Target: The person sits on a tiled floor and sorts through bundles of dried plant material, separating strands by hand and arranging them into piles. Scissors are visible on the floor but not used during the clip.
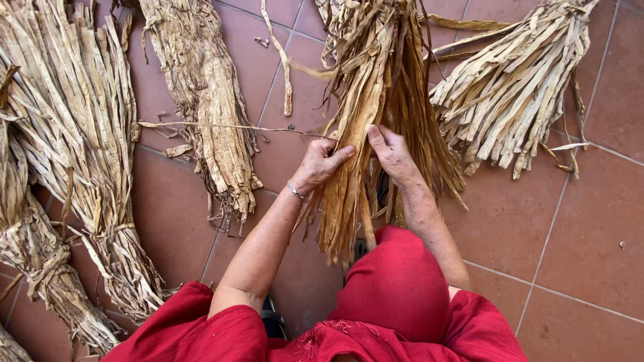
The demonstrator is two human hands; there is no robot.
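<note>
A thick bundle of dried tan fibre strips (376, 87) hangs in front of me, its loose ends reaching down to my red-clad knee (396, 281). My left hand (320, 164), with a thin bracelet at the wrist, grips the strips on the bundle's left side, thumb across them. My right hand (392, 155) presses into the bundle from the right, fingers buried among the strips and closed on some of them.
Other tied bundles of dried strips lie on the terracotta tile floor (590, 221): a large one at the left (74, 147), one in the upper middle (208, 100) and one at the upper right (516, 87). Loose strips (282, 60) lie between them.
</note>
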